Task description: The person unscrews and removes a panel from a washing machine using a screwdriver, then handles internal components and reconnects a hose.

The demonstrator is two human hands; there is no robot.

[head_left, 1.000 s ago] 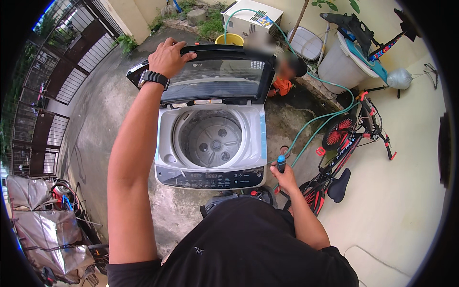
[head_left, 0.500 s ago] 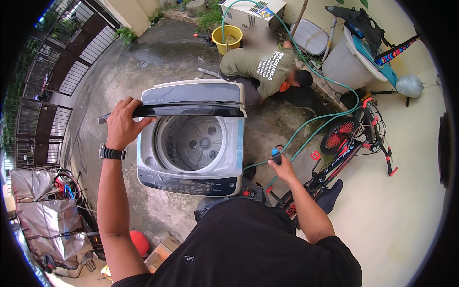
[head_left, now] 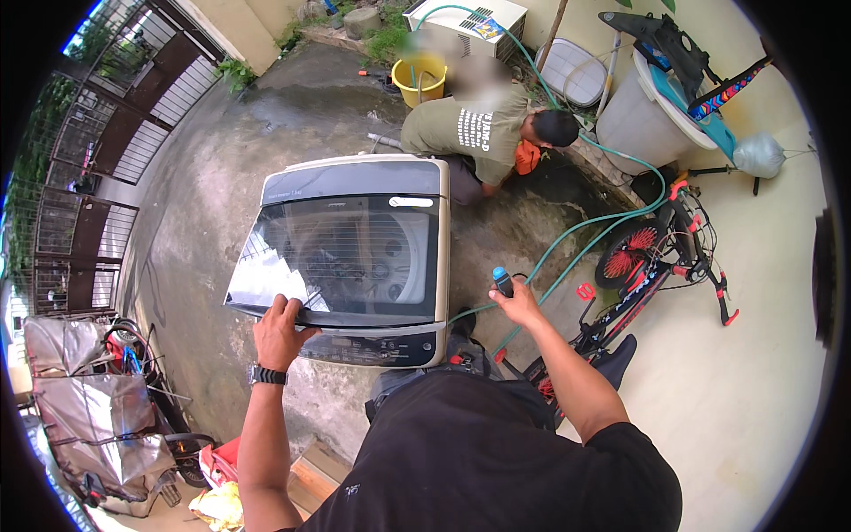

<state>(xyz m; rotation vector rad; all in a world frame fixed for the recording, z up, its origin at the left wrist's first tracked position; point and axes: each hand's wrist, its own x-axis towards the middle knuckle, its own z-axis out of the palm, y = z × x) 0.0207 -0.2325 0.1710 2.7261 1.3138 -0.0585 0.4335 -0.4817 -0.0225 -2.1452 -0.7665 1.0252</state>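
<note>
My left hand (head_left: 282,330) grips the front edge of the dark glass lid (head_left: 341,248) of a top-loading washing machine (head_left: 353,182). The lid lies nearly flat over the drum, which shows faintly through it, and the control panel (head_left: 372,349) is visible below that edge. My right hand (head_left: 516,303) is closed around a blue-and-black handled tool (head_left: 502,280), probably a screwdriver with its shaft not visible, held to the right of the machine beside the green hose (head_left: 550,266).
A co-worker (head_left: 470,133) crouches behind the machine, near a yellow bucket (head_left: 418,71). A bicycle (head_left: 656,266) leans along the right wall, below a grey bin (head_left: 647,115). A white appliance (head_left: 461,27) stands at the back, a gate (head_left: 124,115) at left, covered items (head_left: 97,408) at lower left.
My left hand has brought the raised lid forward and down over the drum. The co-worker has come into view behind it. My right hand still holds the tool, slightly farther left.
</note>
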